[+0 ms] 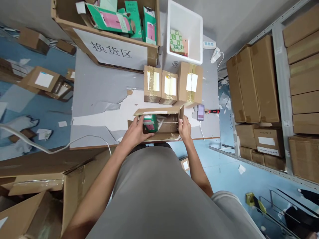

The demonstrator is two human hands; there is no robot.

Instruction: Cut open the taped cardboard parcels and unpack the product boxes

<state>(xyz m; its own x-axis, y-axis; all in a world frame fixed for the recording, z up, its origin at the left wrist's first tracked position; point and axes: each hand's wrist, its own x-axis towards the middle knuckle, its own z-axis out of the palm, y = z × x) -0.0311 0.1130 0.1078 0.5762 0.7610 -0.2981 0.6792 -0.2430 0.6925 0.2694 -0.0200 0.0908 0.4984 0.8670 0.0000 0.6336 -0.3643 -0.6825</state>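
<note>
An open cardboard box (171, 136) lies at the table's front edge, its flaps spread. Inside it, at the left end, sits a green and pink product box (150, 123), with some white, thin material (161, 121) beside it. My left hand (136, 132) is closed around the left end of the cardboard box; its fingers and thumb lie close to the green box, and whether they touch it I cannot tell. At the other end, my right hand (184, 128) grips the cardboard near a raised end flap (181, 113).
Three taped cartons (169, 88) stand just behind the open box. Further back are a large labelled carton (112, 48) of green boxes and a white foam bin (184, 59). A phone (200, 112) and a red-handled tool (212, 111) lie right. Shelving (281, 86) holds cartons.
</note>
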